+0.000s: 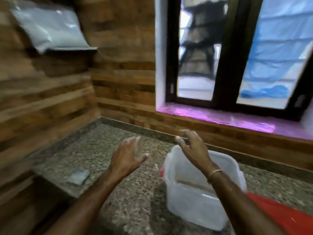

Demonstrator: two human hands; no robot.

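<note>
**Bare and empty over translucent tub [194, 200]**

Held left hand [127, 160] over granite counter [94, 150], fingers spread, empty. Hung right hand [193, 150] above tub's far rim, fingers loosely curled, gripping nothing. Found tub upright on counter, near window sill [220, 116].

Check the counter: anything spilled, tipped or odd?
Nothing looks spilled. The tub stands upright on the counter. A small red thing lies beside its left side, too blurred to identify.
</note>
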